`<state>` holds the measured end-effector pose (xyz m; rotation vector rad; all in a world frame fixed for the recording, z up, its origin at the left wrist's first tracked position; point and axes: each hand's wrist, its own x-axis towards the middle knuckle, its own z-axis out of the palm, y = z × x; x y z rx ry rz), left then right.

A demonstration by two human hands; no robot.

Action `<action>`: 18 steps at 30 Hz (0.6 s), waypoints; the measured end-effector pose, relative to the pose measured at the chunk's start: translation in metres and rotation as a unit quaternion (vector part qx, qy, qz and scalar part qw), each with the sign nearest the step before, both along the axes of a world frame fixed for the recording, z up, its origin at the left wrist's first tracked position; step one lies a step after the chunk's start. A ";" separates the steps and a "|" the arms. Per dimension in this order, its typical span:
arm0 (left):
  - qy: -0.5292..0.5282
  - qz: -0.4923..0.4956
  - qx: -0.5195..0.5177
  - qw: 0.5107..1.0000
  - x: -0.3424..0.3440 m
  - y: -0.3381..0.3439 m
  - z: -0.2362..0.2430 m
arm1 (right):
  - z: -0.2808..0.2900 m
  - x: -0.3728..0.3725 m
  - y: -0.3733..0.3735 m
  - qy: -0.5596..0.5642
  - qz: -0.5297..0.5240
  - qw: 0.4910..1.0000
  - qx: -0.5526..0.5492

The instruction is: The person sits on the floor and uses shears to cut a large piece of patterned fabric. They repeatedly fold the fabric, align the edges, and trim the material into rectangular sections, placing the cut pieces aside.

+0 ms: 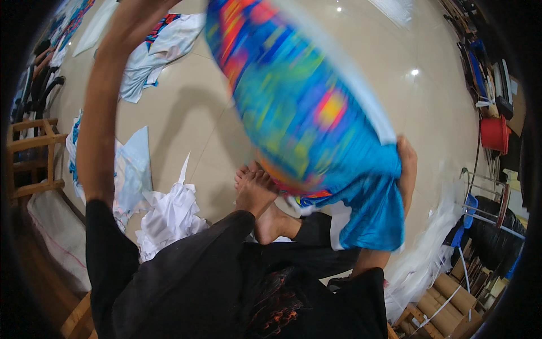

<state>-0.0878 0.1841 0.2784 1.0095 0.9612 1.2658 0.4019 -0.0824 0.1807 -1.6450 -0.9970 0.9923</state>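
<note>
A brightly printed cloth (305,113) in blue, green, pink and orange, blurred by motion, hangs raised in front of me. Along its far side runs a white edge, and its lower right corner is plain turquoise. My right hand (407,161) is closed on the cloth's right edge, its fingers partly behind the fabric. Raised at the upper left, my left hand (148,12) runs out of the picture, so its fingers are hidden. The cloth's upper end also leaves the picture near it. Below the cloth show my bare feet (257,189).
White fabric scraps (172,217) lie left of my feet, with a white and printed cloth piece (164,53) farther off. On the left stands a wooden stool (36,144). A red bucket (494,134), a metal rack (488,203) and cardboard tubes (446,305) line the right.
</note>
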 end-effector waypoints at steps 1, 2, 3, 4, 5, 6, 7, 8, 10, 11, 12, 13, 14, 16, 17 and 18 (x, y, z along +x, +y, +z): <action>0.011 0.004 0.018 1.000 0.028 0.019 -0.011 | 0.001 -0.025 0.014 0.177 -0.088 0.980 0.009; 0.019 -0.008 0.044 0.999 0.070 0.043 -0.026 | -0.003 -0.016 0.024 0.207 -0.111 0.972 0.007; 0.039 -0.026 0.074 0.996 0.111 0.060 -0.039 | -0.014 0.001 0.028 0.237 -0.136 0.962 0.007; 0.094 -0.030 0.123 0.987 0.140 0.063 -0.048 | -0.030 0.017 0.031 0.173 -0.120 0.977 -0.014; 0.152 -0.033 0.171 0.973 0.159 0.064 -0.058 | -0.049 0.036 0.034 0.110 -0.103 0.988 -0.035; 0.215 -0.025 0.221 0.951 0.168 0.060 -0.064 | -0.066 0.046 0.038 0.049 -0.078 0.995 -0.050; 0.256 -0.028 0.267 0.929 0.184 0.054 -0.079 | -0.079 0.059 0.029 -0.018 -0.102 0.992 -0.065; 0.299 -0.031 0.316 0.900 0.194 0.044 -0.095 | -0.091 0.070 0.016 -0.085 -0.126 0.985 -0.079; 0.388 -0.030 0.398 0.831 0.201 0.019 -0.152 | -0.133 0.083 -0.023 -0.203 -0.161 0.963 -0.078; 0.429 -0.030 0.427 0.795 0.196 0.002 -0.181 | -0.146 0.085 -0.039 -0.259 -0.164 0.951 -0.051; 0.475 -0.026 0.455 0.753 0.184 -0.015 -0.209 | -0.153 0.066 -0.049 -0.305 -0.169 0.936 -0.048; 0.516 -0.024 0.482 0.708 0.170 -0.034 -0.235 | -0.160 0.053 -0.062 -0.286 -0.154 0.944 -0.049; 0.560 -0.094 0.448 0.690 0.159 -0.050 -0.256 | -0.165 0.042 -0.077 -0.269 -0.143 0.951 -0.050; 0.635 -0.188 0.372 0.651 0.130 -0.073 -0.293 | -0.166 -0.021 -0.098 -0.224 -0.087 0.967 -0.078; 0.664 -0.212 0.335 0.635 0.118 -0.080 -0.308 | -0.165 -0.057 -0.104 -0.166 -0.052 0.984 -0.050; 0.665 -0.198 0.330 0.640 0.107 -0.085 -0.315 | -0.163 -0.093 -0.106 -0.105 -0.017 0.994 -0.021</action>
